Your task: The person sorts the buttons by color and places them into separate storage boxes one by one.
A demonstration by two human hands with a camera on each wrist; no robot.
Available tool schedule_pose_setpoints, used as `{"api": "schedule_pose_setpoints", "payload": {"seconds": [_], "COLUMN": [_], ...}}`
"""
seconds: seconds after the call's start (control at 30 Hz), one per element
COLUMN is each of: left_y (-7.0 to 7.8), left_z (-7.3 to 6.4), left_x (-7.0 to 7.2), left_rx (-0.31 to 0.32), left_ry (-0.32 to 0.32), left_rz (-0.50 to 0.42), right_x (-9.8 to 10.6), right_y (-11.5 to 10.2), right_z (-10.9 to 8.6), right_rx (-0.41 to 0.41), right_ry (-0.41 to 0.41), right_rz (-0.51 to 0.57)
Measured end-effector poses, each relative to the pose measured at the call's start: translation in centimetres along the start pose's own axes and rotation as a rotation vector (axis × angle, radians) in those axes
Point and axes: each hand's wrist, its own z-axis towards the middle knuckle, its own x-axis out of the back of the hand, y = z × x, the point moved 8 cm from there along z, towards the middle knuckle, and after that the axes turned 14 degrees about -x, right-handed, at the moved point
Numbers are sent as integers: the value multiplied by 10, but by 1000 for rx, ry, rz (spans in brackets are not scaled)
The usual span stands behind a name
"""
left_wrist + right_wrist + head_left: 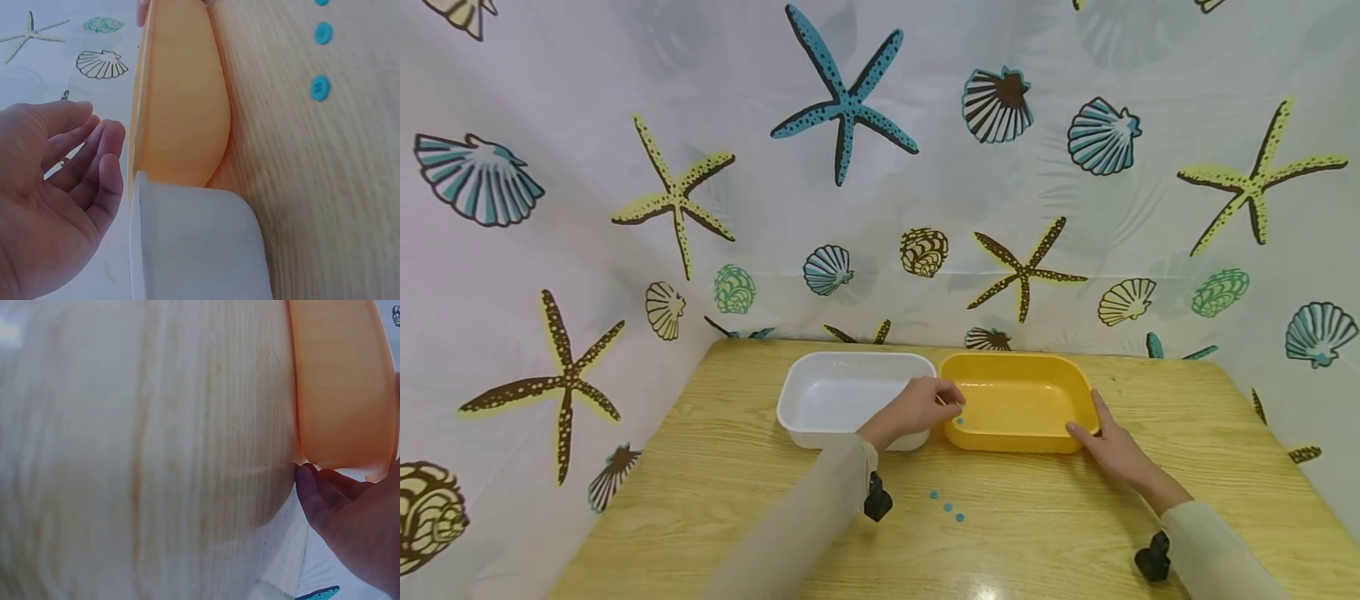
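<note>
My left hand (917,408) hangs over the left end of a yellow plastic basin (1007,443). Its fingers are loosely bent, and the left wrist view has nothing between thumb and fingertips. Just below those fingertips, a small blue button (959,421) shows against the basin's inner left side. At the basin's right end, my right hand (1112,446) holds the front corner, thumb at the front and fingers along the side wall. Three more blue buttons, the middle one (947,507) among them, lie in a slanting row on the wooden table (1037,525) in front.
A white basin (853,439) stands directly left of the yellow one, their ends side by side, with my left wrist crossing its front right corner. Behind the table and at both sides hangs a white curtain (917,200) printed with starfish and shells.
</note>
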Motion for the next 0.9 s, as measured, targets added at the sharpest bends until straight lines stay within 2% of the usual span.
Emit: {"api": "schedule_pose_setpoints", "payload": {"seconds": [0.37, 0.67, 0.9], "left_y": [14, -1, -15], "left_z": [-36, -56, -62], "left_x": [-18, -45, -55], "left_rx": [-93, -57, -65], "left_ry": [-100, -222, -242], "left_rz": [-4, 9, 70], "right_x": [-1, -1, -2], "right_y": [4, 4, 3], "right_z": [2, 3, 3], "right_rx": [-9, 0, 2], "right_ry": [2, 5, 4], "right_rz": [-3, -2, 1]}}
